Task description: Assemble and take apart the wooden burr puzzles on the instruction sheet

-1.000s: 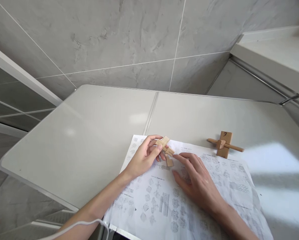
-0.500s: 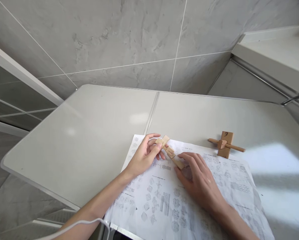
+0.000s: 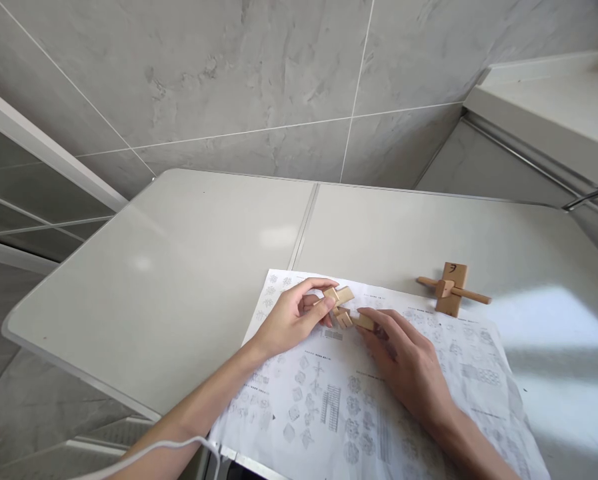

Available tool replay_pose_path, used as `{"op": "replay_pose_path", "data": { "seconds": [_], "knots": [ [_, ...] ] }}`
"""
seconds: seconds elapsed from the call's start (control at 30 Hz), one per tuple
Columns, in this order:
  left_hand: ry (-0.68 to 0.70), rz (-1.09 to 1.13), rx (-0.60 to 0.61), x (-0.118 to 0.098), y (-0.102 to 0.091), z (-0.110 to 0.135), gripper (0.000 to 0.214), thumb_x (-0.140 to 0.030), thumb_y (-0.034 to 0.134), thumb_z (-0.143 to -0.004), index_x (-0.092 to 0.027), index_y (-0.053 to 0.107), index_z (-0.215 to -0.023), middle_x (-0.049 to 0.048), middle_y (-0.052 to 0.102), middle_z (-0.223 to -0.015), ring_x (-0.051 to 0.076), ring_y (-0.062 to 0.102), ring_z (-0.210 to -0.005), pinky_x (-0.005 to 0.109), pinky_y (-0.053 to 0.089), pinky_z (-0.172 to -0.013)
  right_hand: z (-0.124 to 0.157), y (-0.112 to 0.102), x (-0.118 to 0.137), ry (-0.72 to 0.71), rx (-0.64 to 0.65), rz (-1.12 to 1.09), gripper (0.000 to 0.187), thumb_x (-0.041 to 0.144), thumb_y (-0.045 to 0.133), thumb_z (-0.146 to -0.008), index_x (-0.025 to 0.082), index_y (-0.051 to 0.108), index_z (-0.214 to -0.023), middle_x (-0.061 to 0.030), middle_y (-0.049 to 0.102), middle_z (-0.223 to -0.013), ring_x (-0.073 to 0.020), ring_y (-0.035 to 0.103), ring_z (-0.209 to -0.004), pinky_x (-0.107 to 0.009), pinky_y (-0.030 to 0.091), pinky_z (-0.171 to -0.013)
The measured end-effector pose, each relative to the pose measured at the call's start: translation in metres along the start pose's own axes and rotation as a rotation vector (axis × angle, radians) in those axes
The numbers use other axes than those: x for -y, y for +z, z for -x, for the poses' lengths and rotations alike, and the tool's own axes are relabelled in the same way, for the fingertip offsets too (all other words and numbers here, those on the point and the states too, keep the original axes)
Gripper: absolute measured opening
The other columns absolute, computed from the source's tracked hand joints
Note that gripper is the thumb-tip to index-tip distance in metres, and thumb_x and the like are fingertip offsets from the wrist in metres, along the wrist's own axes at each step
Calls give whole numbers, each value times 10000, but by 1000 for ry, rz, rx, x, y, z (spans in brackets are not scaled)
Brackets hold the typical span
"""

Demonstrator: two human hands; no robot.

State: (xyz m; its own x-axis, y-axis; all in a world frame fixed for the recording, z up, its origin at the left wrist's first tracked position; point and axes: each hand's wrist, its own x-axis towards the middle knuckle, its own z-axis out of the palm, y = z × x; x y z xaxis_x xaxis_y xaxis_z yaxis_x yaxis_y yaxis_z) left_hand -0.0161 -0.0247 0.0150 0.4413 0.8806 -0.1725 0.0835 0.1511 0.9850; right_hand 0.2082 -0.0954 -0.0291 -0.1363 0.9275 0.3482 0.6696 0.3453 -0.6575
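Observation:
My left hand (image 3: 299, 310) pinches a light wooden puzzle piece (image 3: 345, 294) between thumb and fingers, above the printed sheet. A second notched wooden puzzle piece (image 3: 363, 321), with a dark mark on it, slants down to the right from the first. My right hand (image 3: 403, 353) grips its right end between thumb and fingertips. The two pieces meet near my left thumb; whether they interlock I cannot tell. Farther right lies a joined wooden assembly (image 3: 451, 293): a flat block marked with a numeral, crossed by a thin stick and a small block.
The printed instruction sheet (image 3: 323, 427) with many small diagrams covers the table's near part. The white folding table (image 3: 179, 267) has a seam down its middle. A white cable (image 3: 179, 443) crosses by my left forearm. A grey tiled wall (image 3: 239, 73) stands behind.
Both hands have shifted slightly right with the two pieces. The pieces have turned, and the marked one now lies at a flatter angle. The assembly at right has barely moved.

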Motion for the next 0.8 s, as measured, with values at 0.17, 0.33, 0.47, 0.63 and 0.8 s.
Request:
{"op": "replay_pose_path", "data": {
  "seconds": [0.17, 0.33, 0.47, 0.63, 0.8],
  "knots": [
    [-11, -61, 58, -1, 0, 2, 377, -475, 679, -1046, -187, 711, -1287, 87, 752, -1064, 164, 719, -783, 312, 581, -773, 2, -1, 1, -32, -11, 44, 167, 273, 534, -1130, 259, 617, -1274, -49, 732, -915, -205, 669, -675, -318, 506, -600],
    [-39, -60, 83, 1, 1, 4, 388, -484, 681, -1045, -221, 684, -1330, 93, 766, -1137, 157, 740, -720, 320, 601, -728, 7, 0, 0, -59, -43, 75, 123, 302, 551, -1124, 253, 593, -1228, -9, 703, -787, -185, 649, -584, -293, 502, -560],
    [-19, -87, 94, 2, 1, 4, 372, -500, 688, -1044, -205, 699, -1271, 59, 761, -948, 163, 740, -695, 312, 603, -709, 7, 2, -1, -91, -63, 95, 98, 305, 542, -1131, 252, 575, -1206, -1, 701, -765, -171, 663, -572, -267, 509, -547],
    [76, -85, 89, 5, 1, 3, 337, -474, 699, -1042, -233, 751, -1271, 105, 690, -1334, 116, 739, -700, 298, 623, -687, 4, 2, 0, -164, -100, 104, 124, 274, 533, -1141, 222, 591, -1237, 3, 700, -761, -148, 633, -534, -249, 484, -505],
    [106, -174, 94, 8, 0, 3, 321, -477, 672, -1060, -263, 768, -1278, 88, 687, -1356, 94, 695, -664, 301, 627, -680, 3, 0, 3, -251, -78, 61, 190, 144, 598, -1097, 215, 617, -1272, -36, 731, -880, -151, 667, -646, -248, 505, -561]
  ]
}}
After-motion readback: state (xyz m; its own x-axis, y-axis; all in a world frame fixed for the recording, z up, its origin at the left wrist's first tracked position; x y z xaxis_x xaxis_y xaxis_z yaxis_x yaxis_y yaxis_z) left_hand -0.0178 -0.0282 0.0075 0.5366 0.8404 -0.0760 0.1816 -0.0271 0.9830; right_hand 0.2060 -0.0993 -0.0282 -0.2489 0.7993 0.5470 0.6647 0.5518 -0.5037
